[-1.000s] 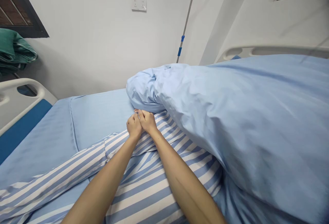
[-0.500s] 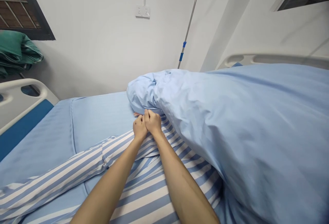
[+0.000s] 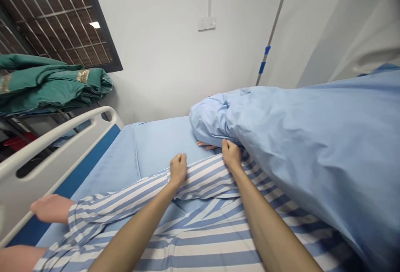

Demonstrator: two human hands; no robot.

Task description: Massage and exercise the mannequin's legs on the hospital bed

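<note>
Blue-and-white striped trousers (image 3: 203, 218) cover the legs of a figure lying on the bed, with its bare feet (image 3: 53, 208) at the left. My left hand (image 3: 178, 169) is closed in a fist on the far edge of the upper trouser leg, around its middle. Farther right, my right hand (image 3: 231, 154) is closed on the same leg's far edge, right beside the rim of a light blue quilt (image 3: 296, 138). Both hands' fingertips are turned away from view. Fingers of the lying figure (image 3: 206, 145) peek out under the quilt.
A bed end board (image 3: 78, 138) stands at the left, on a bed with a blue sheet (image 3: 162, 138). Behind it lie folded green cloths (image 3: 59, 84) under a barred window (image 3: 62, 18). An IV pole (image 3: 275, 26) and a wall socket (image 3: 206, 23) are at the back.
My hands, side by side before, are now apart: the left has moved along the trouser leg toward the feet, while the right stays near the quilt. The view has swung left, showing the feet.
</note>
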